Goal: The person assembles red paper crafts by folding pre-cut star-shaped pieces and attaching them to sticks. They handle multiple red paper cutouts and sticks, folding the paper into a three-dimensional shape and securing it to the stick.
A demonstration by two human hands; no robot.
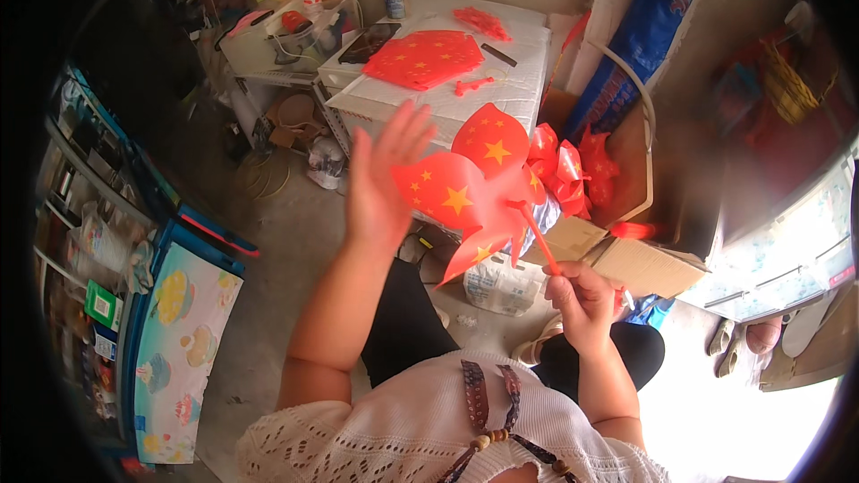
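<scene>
A red pinwheel printed with yellow stars is held up in front of my body. Its red stick slants down into my right hand, whose thumb and fingers pinch the lower end. My left hand is raised at the left of the petals, fingers stretched out and slightly blurred, with nothing in it. Whether it touches the nearest petal I cannot tell. Beyond the hands, a stack of red star-printed sheets lies on a white-covered table.
Small red pieces and a dark strip lie on the table. Right of it, a cardboard box holds several red pinwheels. A white plastic bag sits on the floor. Shelves line the left.
</scene>
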